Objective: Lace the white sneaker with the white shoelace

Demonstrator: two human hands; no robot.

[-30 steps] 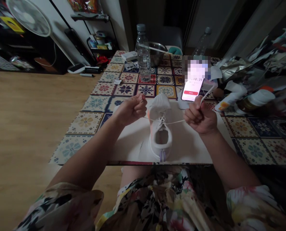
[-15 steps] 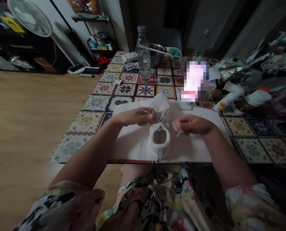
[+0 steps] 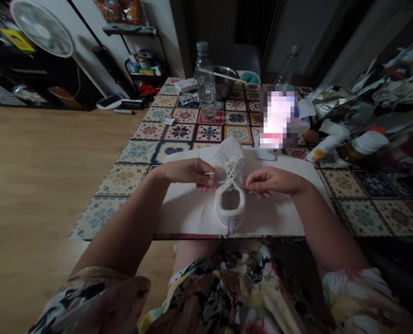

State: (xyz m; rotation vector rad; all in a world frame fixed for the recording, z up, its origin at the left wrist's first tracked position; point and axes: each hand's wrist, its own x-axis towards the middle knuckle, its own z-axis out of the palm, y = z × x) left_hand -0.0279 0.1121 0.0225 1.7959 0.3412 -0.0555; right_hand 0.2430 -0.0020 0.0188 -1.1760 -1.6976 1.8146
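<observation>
A small white sneaker stands on a white sheet laid over the patterned table mat, heel toward me. My left hand is just left of the shoe's opening, fingers pinched on one end of the white shoelace. Just right of the opening, my right hand pinches the other lace end close to the eyelets. Both hands sit low over the sheet, almost touching the shoe.
A phone leans on a stand behind the shoe. A clear water bottle and a metal bowl stand farther back. Bottles, tubes and wrappers crowd the right side. A fan stands at far left beside wooden floor.
A second ago both fists pulled the lace taut, wide apart above the shoe. They have since dropped and closed in beside the shoe's opening, pinching the lace ends near the eyelets.
</observation>
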